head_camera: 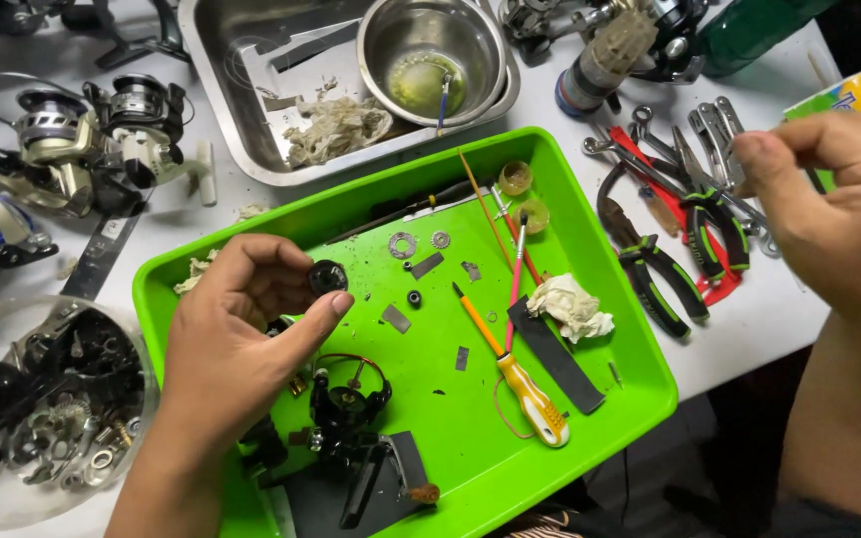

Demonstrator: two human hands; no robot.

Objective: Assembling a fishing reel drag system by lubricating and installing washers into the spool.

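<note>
1. The left hand [241, 349] is hovering over the near-left part of the green tray [640, 399], its grip clamped on a small black round part [328, 276] that is pinched between thumb and forefinger tips, flat face turned up toward the camera.
2. Just below that hand, a partly stripped black reel body [346, 403] with a red wire is lying in the tray; the pinched part is sitting above and slightly left of it, and the left hand is far nearer to it than the right.
3. Toward mid-tray, a yellow-handled screwdriver [535, 403] is lying with its long axis running from near-right up to far-left, beside a crumpled tissue [572, 307], and two washers [403, 244] are lying further back.
4. The right hand [829, 214] is hanging off to the right above the bench [749, 329], fingers loosely curled together; I cannot tell whether anything is held in it.
5. Beyond it, pliers [665, 279] and wrenches are lying on the bench, well apart from the tray's parts.
6. Farthest back, a steel bowl [430, 55] is sitting in a steel pan [221, 90], with fishing reels [92, 134] at far left.
</note>
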